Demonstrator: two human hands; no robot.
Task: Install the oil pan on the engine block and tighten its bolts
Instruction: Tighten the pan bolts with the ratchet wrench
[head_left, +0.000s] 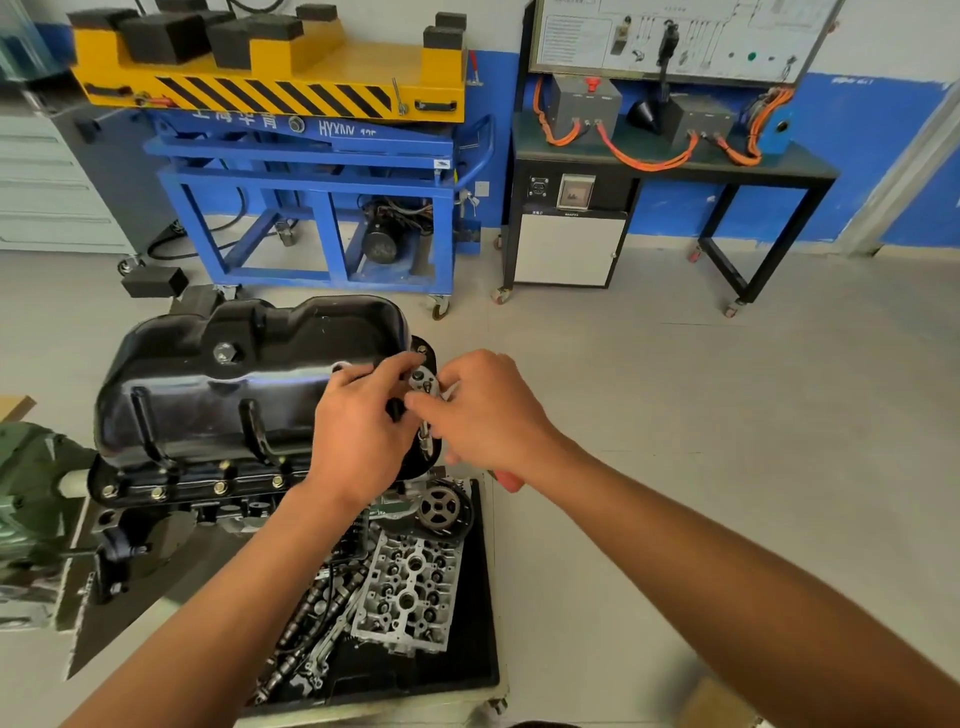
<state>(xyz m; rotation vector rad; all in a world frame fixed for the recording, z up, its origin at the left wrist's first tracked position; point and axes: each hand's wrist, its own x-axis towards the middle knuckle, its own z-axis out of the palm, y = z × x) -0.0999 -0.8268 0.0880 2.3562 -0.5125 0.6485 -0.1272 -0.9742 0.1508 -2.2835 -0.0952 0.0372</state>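
A glossy black oil pan (234, 374) sits on top of the engine block (208, 512), with several bolts (219, 487) along its near flange. At the pan's right end both hands meet over a silver ratchet wrench (423, 387). My left hand (363, 436) curls its fingers around the ratchet head and a dark socket piece. My right hand (488, 410) pinches the ratchet near its head; a red handle end (509, 480) shows below that hand. The bolt under the tool is hidden.
A black tray (467, 649) below the engine holds a cylinder head (410, 587), camshafts (306, 623) and a timing gear (441, 509). A blue and yellow lift cart (311, 156) and a black training bench (665, 156) stand behind. A green machine (31, 499) is at left.
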